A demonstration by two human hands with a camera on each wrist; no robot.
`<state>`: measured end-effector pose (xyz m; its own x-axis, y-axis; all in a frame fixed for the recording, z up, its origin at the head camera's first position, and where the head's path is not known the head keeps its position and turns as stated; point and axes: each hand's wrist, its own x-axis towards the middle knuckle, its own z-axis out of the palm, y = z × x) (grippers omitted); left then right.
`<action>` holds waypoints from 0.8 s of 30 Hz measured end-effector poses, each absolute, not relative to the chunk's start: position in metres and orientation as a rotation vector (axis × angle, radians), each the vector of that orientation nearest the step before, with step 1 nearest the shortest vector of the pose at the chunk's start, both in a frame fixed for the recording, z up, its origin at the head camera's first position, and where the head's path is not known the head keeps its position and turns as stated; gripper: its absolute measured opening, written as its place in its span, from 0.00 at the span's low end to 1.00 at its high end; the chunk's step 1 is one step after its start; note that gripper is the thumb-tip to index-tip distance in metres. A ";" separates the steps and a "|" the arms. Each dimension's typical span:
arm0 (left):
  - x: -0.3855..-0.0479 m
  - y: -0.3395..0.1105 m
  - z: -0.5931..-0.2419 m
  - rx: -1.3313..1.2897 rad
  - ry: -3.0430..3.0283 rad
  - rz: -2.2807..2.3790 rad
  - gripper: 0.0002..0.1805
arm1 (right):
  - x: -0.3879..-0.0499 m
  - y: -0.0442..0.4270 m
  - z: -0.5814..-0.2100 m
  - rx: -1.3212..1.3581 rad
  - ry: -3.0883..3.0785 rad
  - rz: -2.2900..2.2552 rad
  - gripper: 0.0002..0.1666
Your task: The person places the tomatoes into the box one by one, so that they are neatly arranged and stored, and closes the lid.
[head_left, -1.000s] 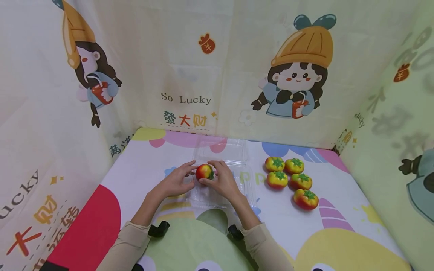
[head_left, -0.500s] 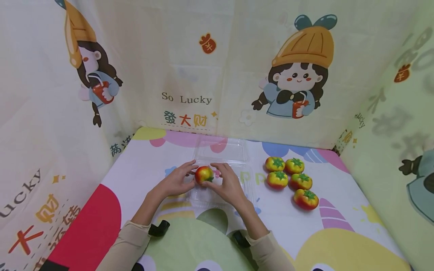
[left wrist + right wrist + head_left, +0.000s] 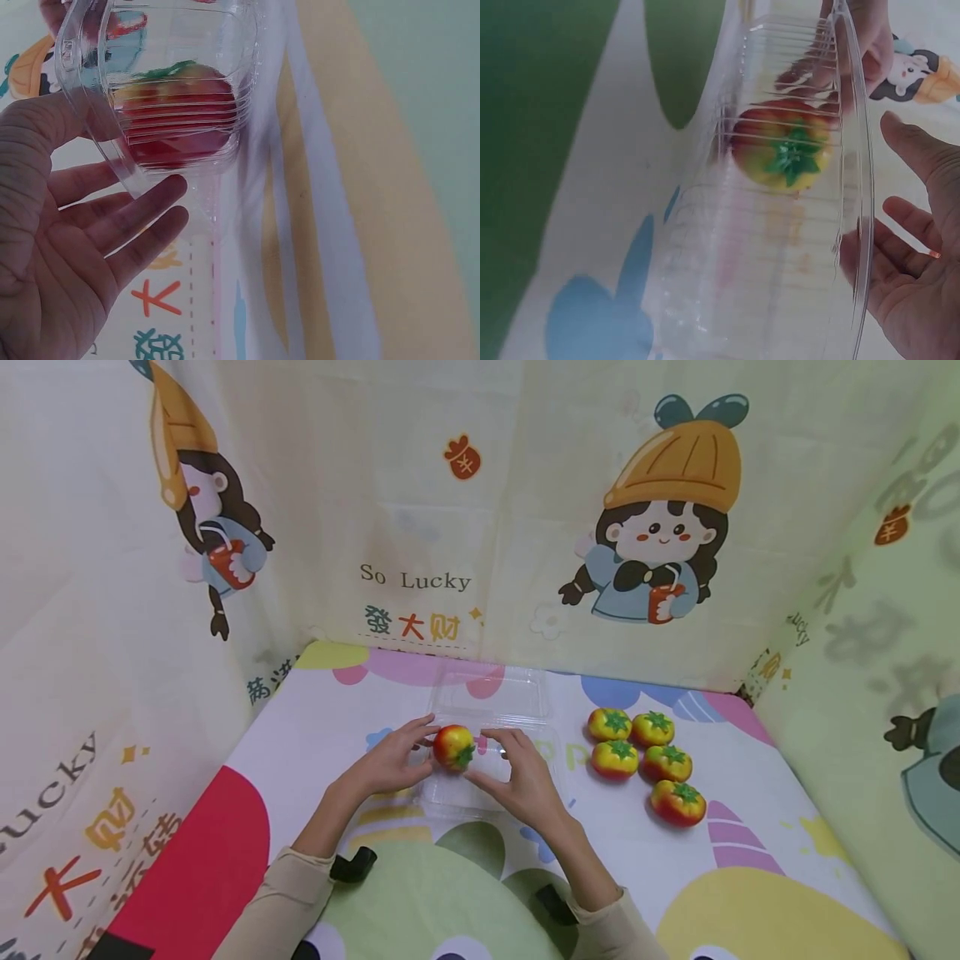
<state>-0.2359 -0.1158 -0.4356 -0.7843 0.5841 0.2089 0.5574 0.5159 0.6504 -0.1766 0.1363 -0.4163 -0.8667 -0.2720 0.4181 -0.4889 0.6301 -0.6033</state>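
A red-and-yellow persimmon [image 3: 453, 748] with a green calyx sits in the left part of a clear plastic clamshell box [image 3: 491, 789], whose lid [image 3: 491, 689] lies folded back. My left hand [image 3: 390, 760] is at the box's left side, thumb and fingers spread beside the persimmon. In the left wrist view the left hand's thumb [image 3: 64, 120] reaches over the rim by the fruit; whether it touches is unclear. My right hand [image 3: 525, 781] stands apart from the persimmon on its right, over the box, fingers and thumb spread and holding nothing. The right wrist view shows the persimmon [image 3: 784, 146] through the ribbed wall.
Several more persimmons [image 3: 615, 760] stand in a loose group on the patterned tablecloth [image 3: 600, 852] to the right of the box. Printed curtains [image 3: 525, 527] close off the back and both sides of the table.
My right hand has let go of the persimmon and moved right and towards me, its fingers spreading. The persimmon has turned slightly, its calyx more towards me. The left hand stays almost still.
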 end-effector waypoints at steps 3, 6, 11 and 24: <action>-0.236 -0.115 -0.435 1.012 2.701 1.136 0.31 | -0.172 0.142 -0.417 0.588 -2.582 1.076 0.38; -0.235 -0.115 -0.435 0.999 2.701 1.132 0.31 | -0.168 0.149 -0.419 0.549 -2.587 1.074 0.38; -0.236 -0.115 -0.436 0.997 2.709 1.122 0.32 | -0.164 0.162 -0.420 0.521 -2.586 1.062 0.37; -0.236 -0.117 -0.437 0.974 2.707 1.122 0.33 | -0.158 0.195 -0.423 0.396 -2.598 1.040 0.37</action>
<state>-0.2361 -0.1168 -0.4367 -0.7995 0.5724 0.1819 0.5333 0.5371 0.6536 -0.1584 0.1948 -0.4229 -0.9124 -0.1369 0.3857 -0.3652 0.6978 -0.6162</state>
